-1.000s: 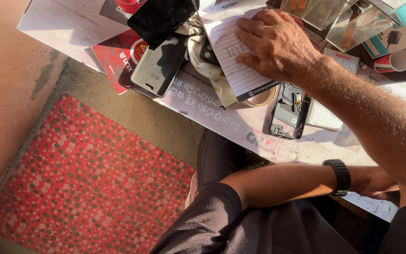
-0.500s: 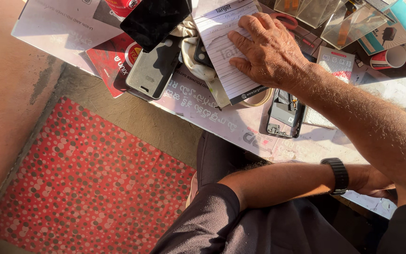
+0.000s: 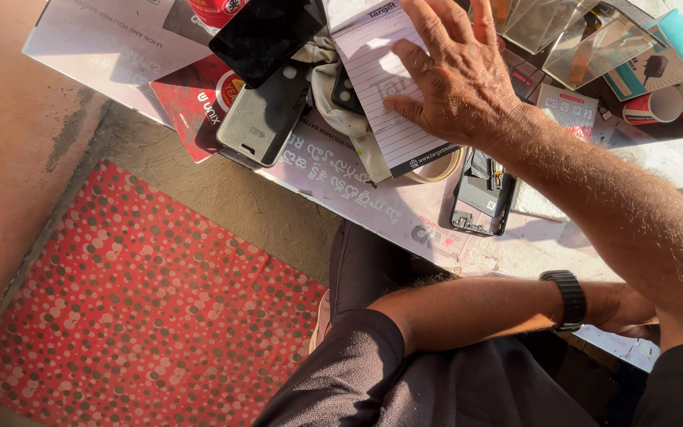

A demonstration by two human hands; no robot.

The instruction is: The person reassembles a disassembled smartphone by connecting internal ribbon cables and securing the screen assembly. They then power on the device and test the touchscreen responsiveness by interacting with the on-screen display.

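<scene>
One hand (image 3: 456, 87) lies flat, fingers spread, on a lined notepad (image 3: 385, 95), seemingly pinning it to the crowded counter (image 3: 341, 190). The other hand (image 3: 626, 310), beyond a black wristwatch (image 3: 569, 299), is tucked under the counter edge; its grip cannot be told. An opened phone (image 3: 482, 196) lies just beside the notepad, other phones (image 3: 266, 111) leftward.

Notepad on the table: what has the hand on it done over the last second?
The right hand has turned on the lined notepad. Its fingers pointed across the page and now splay out towards the far edge, palm still on the paper. Nothing was picked up or let go. The notepad, grey phone, opened phone and the left hand on the lap are unchanged.
</scene>
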